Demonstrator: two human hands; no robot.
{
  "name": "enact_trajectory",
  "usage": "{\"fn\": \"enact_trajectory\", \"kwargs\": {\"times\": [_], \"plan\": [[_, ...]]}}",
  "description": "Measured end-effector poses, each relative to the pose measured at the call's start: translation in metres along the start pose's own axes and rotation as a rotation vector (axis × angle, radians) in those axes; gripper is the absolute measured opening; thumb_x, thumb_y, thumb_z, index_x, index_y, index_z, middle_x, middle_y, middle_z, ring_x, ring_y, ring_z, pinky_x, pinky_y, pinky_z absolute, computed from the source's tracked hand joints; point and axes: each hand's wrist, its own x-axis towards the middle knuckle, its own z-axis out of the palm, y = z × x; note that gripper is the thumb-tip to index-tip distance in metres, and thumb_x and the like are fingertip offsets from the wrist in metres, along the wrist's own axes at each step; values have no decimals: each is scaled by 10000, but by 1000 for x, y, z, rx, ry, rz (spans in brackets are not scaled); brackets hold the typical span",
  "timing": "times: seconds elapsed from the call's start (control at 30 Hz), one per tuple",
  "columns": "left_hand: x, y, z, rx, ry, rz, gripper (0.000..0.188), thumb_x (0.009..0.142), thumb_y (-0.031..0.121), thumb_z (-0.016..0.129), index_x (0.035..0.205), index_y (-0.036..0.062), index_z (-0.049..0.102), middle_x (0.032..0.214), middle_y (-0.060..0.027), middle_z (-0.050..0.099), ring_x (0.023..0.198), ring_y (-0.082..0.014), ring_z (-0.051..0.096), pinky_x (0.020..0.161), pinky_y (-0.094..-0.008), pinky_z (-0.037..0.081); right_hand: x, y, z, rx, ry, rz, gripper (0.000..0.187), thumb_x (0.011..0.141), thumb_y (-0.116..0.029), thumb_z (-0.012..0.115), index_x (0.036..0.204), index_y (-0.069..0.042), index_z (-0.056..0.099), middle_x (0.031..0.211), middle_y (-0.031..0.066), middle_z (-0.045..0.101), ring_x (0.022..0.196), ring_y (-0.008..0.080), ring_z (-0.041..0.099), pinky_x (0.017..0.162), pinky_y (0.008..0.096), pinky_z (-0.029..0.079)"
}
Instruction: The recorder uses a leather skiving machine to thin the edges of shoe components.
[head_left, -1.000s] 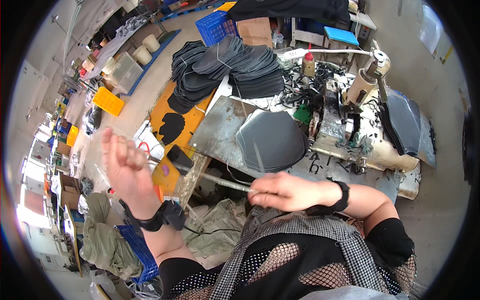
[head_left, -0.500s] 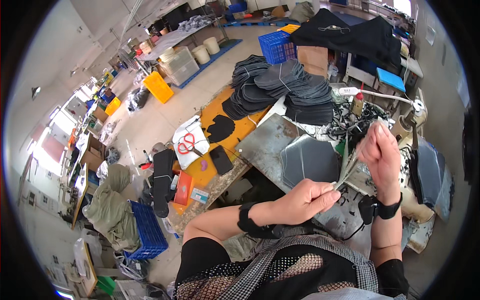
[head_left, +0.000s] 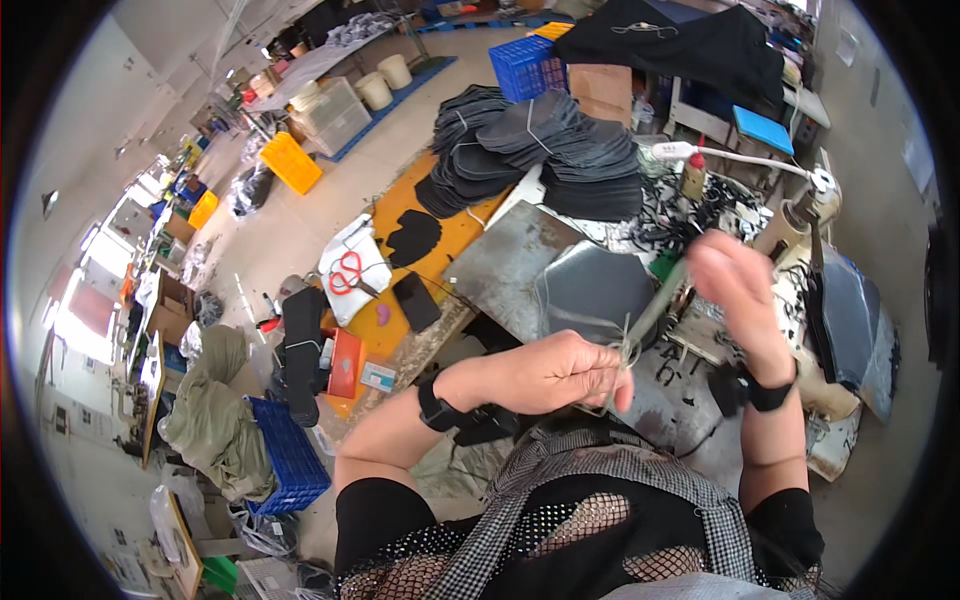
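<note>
My left hand (head_left: 565, 375) is closed in a pinch on a bundle of pale cord (head_left: 627, 348), whose loose ends stick out by the fingertips. From there a blurred pale band of the cord (head_left: 662, 303) runs up toward my right hand (head_left: 738, 290). That hand is smeared by motion, so its finger positions do not show clearly. Below and between the hands, a stack of dark cut pieces (head_left: 597, 292) with a shiny top lies on a worn metal plate (head_left: 515, 255).
Behind stand tied piles of dark cut pieces (head_left: 540, 150). Red-handled scissors (head_left: 350, 272) rest on a white bag, near a phone (head_left: 416, 302). At right are a machine arm (head_left: 800, 215), black scraps (head_left: 690, 215) and another dark stack (head_left: 850, 325). A blue crate (head_left: 285, 455) stands lower left.
My left hand has shifted left and slightly up with the cord, drawing apart from my right hand. The right hand has gone from a clear pinch to a blur. The whole view has tilted slightly.
</note>
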Motion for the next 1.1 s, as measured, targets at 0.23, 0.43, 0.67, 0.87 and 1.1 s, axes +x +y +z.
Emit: {"fn": "enact_trajectory", "kwargs": {"times": [0.23, 0.43, 0.67, 0.87, 1.1], "plan": [[19, -38, -4, 444, 483, 176, 273, 995, 176, 391, 1086, 3, 583, 986, -101, 653, 896, -199, 627, 784, -316, 494, -25, -7, 47, -207, -485, -263, 206, 870, -209, 603, 805, -13, 610, 711, 125, 611, 652, 337, 592, 666, 409, 491], [36, -10, 10, -355, 151, 259, 243, 987, 129, 392, 1030, -5, 590, 1013, -74, 638, 908, -185, 615, 809, -304, 475, -34, 38, 30, -196, -327, -47, 188, 938, -208, 528, 881, -32, 568, 630, 147, 555, 576, 271, 591, 564, 337, 476], [33, -28, 19, -391, -20, -84, 310, 1001, 153, 382, 1192, -49, 520, 1241, -141, 554, 1142, -223, 546, 962, -354, 438, -33, -15, 1, -98, -86, 168, 188, 955, -167, 489, 892, -18, 584, 706, 100, 581, 650, 199, 621, 597, 310, 483], [63, -45, 38, -440, 473, 358, 437, 1004, 229, 349, 1344, -44, 358, 1421, -123, 352, 1316, -218, 348, 1089, -359, 263, -60, 30, 58, -22, 242, 7, 338, 883, -63, 569, 1211, -7, 511, 770, 80, 568, 590, 147, 557, 541, 279, 437], [45, -61, 66, -484, 361, 323, 614, 927, 102, 495, 1433, -50, 183, 1506, -164, 190, 1393, -253, 217, 1131, -397, 194, -66, 46, 52, -148, 164, -69, 184, 816, -35, 623, 1000, -27, 615, 758, 131, 595, 603, 260, 586, 534, 329, 456]]}}
